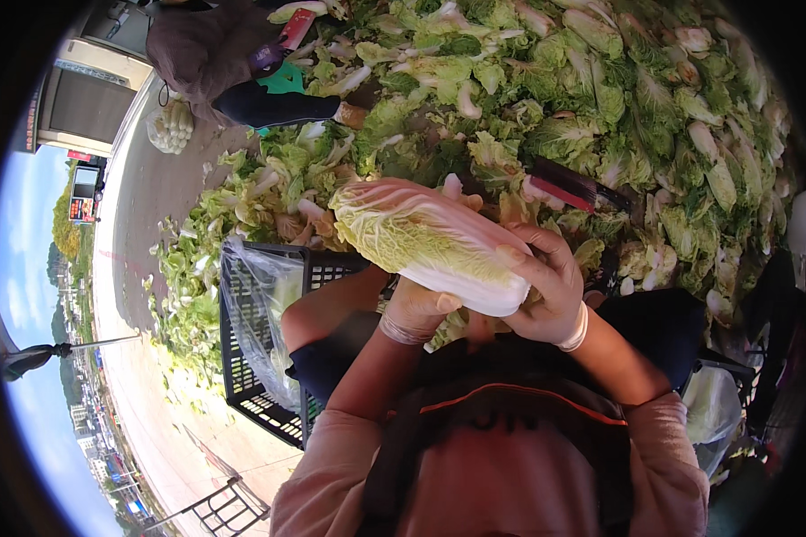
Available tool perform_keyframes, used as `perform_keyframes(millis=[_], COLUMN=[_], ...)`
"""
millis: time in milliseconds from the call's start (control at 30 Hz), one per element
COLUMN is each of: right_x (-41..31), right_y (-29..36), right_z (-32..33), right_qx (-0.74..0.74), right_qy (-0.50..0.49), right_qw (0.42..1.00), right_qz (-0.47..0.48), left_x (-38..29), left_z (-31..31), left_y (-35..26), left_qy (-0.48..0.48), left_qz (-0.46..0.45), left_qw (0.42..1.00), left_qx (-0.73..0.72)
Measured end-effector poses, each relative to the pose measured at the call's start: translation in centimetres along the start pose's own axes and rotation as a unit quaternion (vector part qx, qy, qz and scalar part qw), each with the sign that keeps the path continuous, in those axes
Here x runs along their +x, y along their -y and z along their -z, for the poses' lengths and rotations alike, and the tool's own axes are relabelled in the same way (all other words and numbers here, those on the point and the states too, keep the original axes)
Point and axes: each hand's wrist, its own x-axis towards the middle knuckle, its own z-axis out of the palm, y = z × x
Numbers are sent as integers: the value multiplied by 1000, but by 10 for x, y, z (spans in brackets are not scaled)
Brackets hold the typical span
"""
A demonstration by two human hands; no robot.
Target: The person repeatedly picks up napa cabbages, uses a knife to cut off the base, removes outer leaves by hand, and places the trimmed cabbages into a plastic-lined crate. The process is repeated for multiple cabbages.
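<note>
A napa cabbage (436,245) lies across both my hands above my lap, its leafy end towards the left and its white base towards the right. My left hand (416,305), in a thin pale glove, supports it from below; most of those fingers are hidden behind the head. Gloved the same way, my right hand (547,278) grips the base end, with thumb and fingers spread around it. Beyond the cabbage, a cleaver (561,190) with a dark handle rests on the loose cabbage leaves (611,134).
Left of my knee stands a black plastic crate (265,403) lined with a clear plastic bag (262,309). A bagged cabbage (708,403) sits at my right. Another person (201,54) works at the upper left near a red-and-white cleaver blade (297,28). A bag of pale produce (170,127) stands behind them.
</note>
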Motion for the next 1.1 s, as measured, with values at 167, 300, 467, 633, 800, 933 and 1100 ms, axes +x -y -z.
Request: perform_keyframes(millis=[167, 300, 467, 633, 800, 933, 1100], right_x=[-8, 1, 43, 88, 137, 66, -67], right_y=[7, 9, 37, 86, 49, 0, -18], right_z=[15, 22, 18, -14, -25, 21, 42], right_qx=[367, 263, 180, -159, -289, -176, -155], right_qy=[-25, -103, -178, 87, 63, 88, 340], right_qw=[903, 881, 907, 982, 955, 964, 889], right_qz=[-222, -378, -336, -46, 5, -182, -264], left_x=[-22, -43, -50, -51, -101, -153, -283], left_z=[19, 35, 39, 8, 2, 57, 189], left_y=[-11, -22, -26, -7, -10, -71, -174], left_qy=[42, 66, 78, 157, 142, 20, -305], left_qz=[-2, -10, -5, -43, 61, -155, -283], left_qw=[997, 977, 970, 977, 979, 987, 895], left_qx=[58, 203, 232, 140, -130, -37, 160])
